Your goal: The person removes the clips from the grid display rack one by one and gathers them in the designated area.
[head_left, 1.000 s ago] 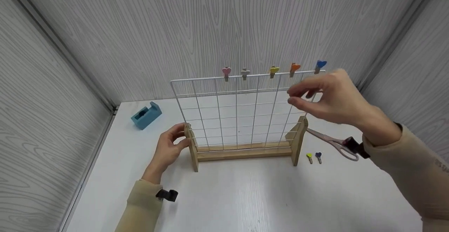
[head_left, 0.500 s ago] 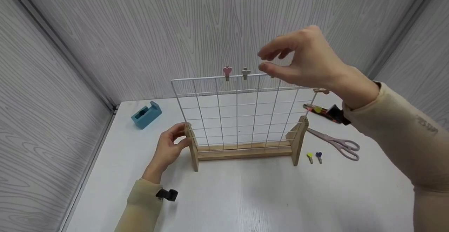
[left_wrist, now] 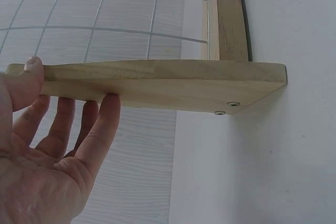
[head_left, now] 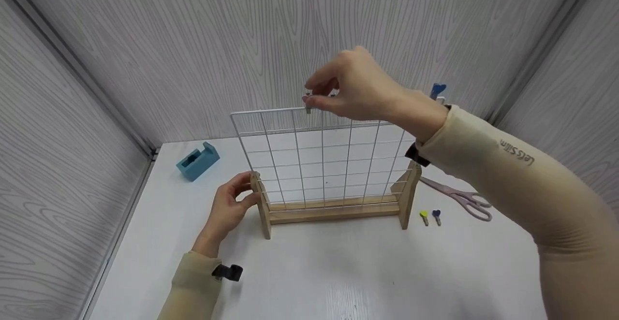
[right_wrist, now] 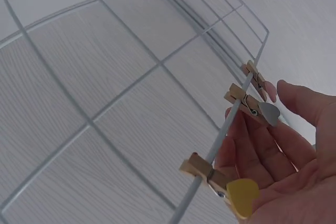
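Observation:
My left hand (head_left: 228,209) holds the wooden left upright (left_wrist: 173,82) of a stand, with the thumb on its edge and the fingers against its outer face. The stand carries a white wire grid (head_left: 338,165). Over the grid's top rail is my right hand (head_left: 362,88), thumb and fingers bent and apart around a small wooden clothespin with a pink heart (right_wrist: 257,80). In the right wrist view the thumb tip lies close beside that heart; whether it touches, I cannot tell. Clothespins with a grey heart (right_wrist: 254,106) and a yellow heart (right_wrist: 239,195) sit nearer on the rail.
A blue-heart clothespin (head_left: 437,90) is on the rail's right end. Two loose heart clothespins (head_left: 424,217) lie on the table (head_left: 329,271), beside pink scissors (head_left: 462,197). A teal tape dispenser (head_left: 198,161) stands at the left. Walls close in the table.
My right hand has risen from the grid's right side and moved left along the top rail to the pink-heart clothespin. My left hand stays on the upright.

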The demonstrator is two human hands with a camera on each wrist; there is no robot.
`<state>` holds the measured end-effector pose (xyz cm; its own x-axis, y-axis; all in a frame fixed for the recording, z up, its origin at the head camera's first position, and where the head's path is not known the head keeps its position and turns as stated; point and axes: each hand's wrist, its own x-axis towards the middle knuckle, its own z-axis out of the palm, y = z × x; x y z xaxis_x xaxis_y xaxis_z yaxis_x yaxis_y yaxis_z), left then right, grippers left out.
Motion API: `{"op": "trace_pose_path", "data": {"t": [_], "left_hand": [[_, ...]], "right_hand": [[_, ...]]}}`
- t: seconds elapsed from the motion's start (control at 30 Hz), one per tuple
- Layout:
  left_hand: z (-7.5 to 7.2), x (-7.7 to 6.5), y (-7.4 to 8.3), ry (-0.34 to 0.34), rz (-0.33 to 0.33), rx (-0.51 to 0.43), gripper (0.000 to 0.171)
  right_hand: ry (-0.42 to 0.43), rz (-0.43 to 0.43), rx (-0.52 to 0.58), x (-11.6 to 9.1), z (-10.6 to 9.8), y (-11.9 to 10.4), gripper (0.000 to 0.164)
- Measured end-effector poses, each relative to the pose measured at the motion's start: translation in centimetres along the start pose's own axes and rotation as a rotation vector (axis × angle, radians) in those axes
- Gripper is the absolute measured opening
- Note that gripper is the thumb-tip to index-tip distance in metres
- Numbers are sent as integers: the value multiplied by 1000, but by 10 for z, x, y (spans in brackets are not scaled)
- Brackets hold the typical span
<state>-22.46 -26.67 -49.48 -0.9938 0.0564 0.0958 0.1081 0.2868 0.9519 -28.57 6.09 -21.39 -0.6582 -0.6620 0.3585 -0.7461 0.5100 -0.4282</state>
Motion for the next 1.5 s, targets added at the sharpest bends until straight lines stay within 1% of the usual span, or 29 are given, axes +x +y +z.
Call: {"op": "trace_pose_path", "data": {"t": [0.1,0.23,0.37,0.47,0.53,0.73,0.93,1.13,1.3,1.43,1.5], "left_hand": [[0,0,1,0,-5,19,51],[-1,1,2,5,-1,21,50],[0,0,3,6,-5,24,51],[1,-1,4,6,-17,28,52],[2,-1,4,7,-19,23,52],[2,-2,5,4,-16,19,52],[2,-2,5,4,-15,19,52],[2,-1,2,2,-4,15,51],[2,-1,2,2,3,11,50],[2,0,2,5,-2,15,50],[3,-1,3,6,-5,18,50]], "right_hand": [[-8,10,22,4,4,-2,13],[-1,40,36,6,5,-4,10],[-6,87,26,6,5,-6,10],[2,101,16,4,4,-6,10],[18,108,32,3,2,-6,11],[76,98,104,-1,-4,-6,13],[94,69,115,-5,-11,-7,12],[136,35,131,-11,-17,-7,10],[194,15,155,-23,-24,-4,9],[230,-11,157,-37,-29,0,9],[236,-25,144,-45,-32,2,9]]}}
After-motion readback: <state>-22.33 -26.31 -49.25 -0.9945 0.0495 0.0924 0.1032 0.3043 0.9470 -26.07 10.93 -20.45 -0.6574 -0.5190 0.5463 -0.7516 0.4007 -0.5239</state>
